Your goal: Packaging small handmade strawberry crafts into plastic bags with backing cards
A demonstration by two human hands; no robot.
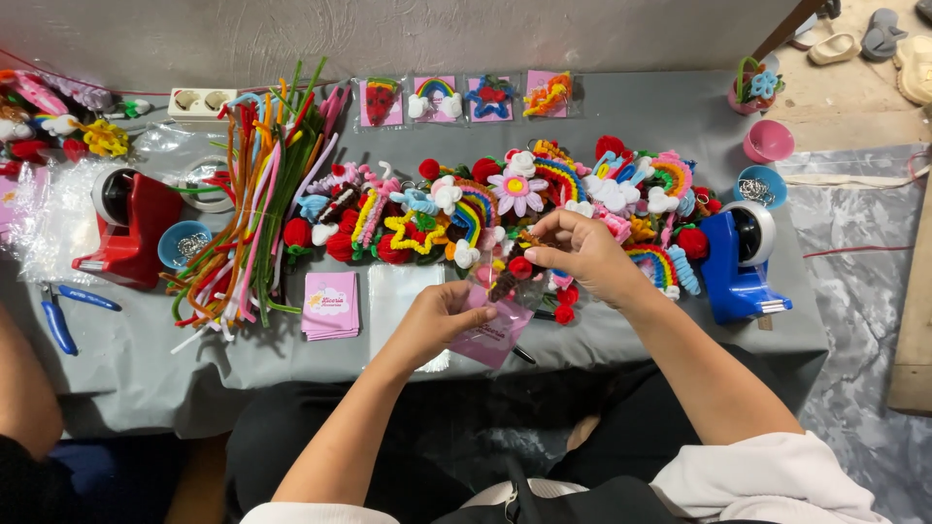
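Observation:
My left hand point(439, 318) pinches a small clear bag with a pink card point(495, 335) inside, held just above the grey table's front edge. My right hand point(581, 254) holds a pipe-cleaner charm with a red ball and brown stem point(512, 274) at the bag's mouth. Behind both hands lies a long heap of colourful pipe-cleaner charms point(505, 209): rainbows, flowers, stars, cherries. A stack of pink cards point(331, 304) and a pile of clear bags point(400, 291) lie just left of my left hand.
A bundle of loose pipe cleaners point(257, 209) lies at left beside a red tape dispenser point(131, 221). A blue tape dispenser point(740, 264) stands at right. Packed charms point(464, 99) line the back edge. Blue pliers point(60, 315) and another person's arm point(21, 383) are at far left.

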